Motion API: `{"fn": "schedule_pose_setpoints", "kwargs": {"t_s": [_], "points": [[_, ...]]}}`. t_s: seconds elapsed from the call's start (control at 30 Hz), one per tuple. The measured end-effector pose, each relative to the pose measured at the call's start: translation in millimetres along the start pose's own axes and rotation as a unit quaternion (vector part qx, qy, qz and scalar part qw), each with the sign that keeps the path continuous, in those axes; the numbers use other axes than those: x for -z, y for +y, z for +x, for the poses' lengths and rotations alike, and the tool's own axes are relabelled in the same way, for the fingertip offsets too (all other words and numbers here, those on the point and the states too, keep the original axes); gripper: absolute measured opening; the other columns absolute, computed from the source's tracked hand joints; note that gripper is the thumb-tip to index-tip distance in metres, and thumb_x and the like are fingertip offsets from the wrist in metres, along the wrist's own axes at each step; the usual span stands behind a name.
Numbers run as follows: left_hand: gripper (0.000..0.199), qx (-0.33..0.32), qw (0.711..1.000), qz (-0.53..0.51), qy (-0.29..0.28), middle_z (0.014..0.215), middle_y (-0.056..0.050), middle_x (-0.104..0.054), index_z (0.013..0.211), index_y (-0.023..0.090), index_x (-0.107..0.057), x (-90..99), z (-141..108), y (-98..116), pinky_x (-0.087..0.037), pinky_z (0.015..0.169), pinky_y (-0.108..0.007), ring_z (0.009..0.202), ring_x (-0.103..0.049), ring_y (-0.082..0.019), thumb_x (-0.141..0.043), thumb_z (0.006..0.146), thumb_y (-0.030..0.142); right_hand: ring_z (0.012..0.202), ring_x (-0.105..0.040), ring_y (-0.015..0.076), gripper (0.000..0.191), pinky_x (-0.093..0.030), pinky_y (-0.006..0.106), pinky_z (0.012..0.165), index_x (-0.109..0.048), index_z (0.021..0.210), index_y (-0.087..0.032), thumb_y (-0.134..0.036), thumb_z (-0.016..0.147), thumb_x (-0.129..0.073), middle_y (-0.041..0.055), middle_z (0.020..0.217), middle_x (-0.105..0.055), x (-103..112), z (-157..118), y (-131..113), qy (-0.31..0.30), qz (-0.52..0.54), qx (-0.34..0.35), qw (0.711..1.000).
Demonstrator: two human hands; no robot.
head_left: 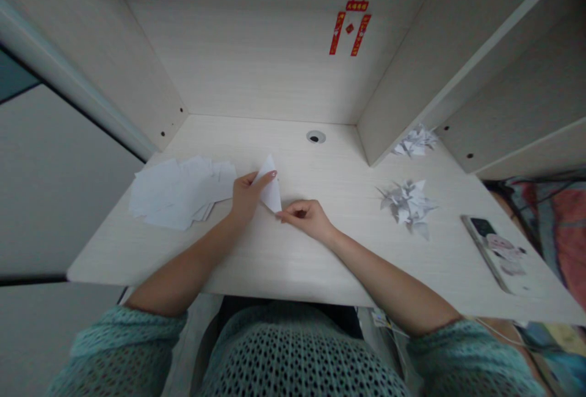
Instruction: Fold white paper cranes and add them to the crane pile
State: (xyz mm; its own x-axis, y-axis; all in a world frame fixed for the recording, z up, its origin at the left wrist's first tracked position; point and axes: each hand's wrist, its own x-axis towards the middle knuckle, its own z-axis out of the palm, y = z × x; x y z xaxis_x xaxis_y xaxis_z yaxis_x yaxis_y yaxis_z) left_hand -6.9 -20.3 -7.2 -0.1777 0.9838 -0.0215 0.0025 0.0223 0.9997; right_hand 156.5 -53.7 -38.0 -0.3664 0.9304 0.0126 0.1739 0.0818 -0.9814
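Near the middle of the frame, I see the left hand (247, 196) gripping a white folded paper (273, 195), thumb laid across its face, while the right hand (307, 217) pinches its lower corner between thumb and fingertips. Loose white sheets (171, 192) overlap on the desk (293, 269) at centre left. Toward the right, pointed folded pieces (409, 204) lie heaped, and a phone (499, 253) rests at lower right.
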Motion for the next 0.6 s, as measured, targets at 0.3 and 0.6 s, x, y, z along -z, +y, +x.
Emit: {"fn": "schedule_pose_setpoints", "kwargs": {"t_s": [0.3, 0.6], "points": [[0.036, 0.03, 0.999, -0.018, 0.019, 0.063, -0.002, -0.061, 0.07, 0.013, -0.07, -3.2, -2.0, 1.0, -0.032, 0.048, -0.022, 0.053, -0.048, -0.011, -0.074, 0.062, 0.048, 0.048, -0.042, 0.0078, 0.028, -0.031, 0.024, 0.046, -0.071, 0.069, -0.016, -0.044, 0.073, -0.068, 0.0005, 0.057, -0.06, 7.3, 2.7, -2.8, -0.013, 0.018, 0.065, 0.998], [0.037, 0.003, 0.995, -0.05, 0.085, 0.057, 0.001, -0.056, 0.066, 0.014, -0.066, -0.4, 4.2, 4.0, -0.03, 0.047, -0.023, 0.049, -0.044, -0.009, -0.072, 0.062, 0.05, 0.05, -0.047, 0.0097, 0.028, -0.037, 0.025, 0.049, -0.063, 0.054, -0.018, -0.036, 0.074, -0.069, -0.0001, 0.054, -0.057, 5.9, -7.4, -16.1, -0.103, -0.018, 0.164, 0.981]]}}
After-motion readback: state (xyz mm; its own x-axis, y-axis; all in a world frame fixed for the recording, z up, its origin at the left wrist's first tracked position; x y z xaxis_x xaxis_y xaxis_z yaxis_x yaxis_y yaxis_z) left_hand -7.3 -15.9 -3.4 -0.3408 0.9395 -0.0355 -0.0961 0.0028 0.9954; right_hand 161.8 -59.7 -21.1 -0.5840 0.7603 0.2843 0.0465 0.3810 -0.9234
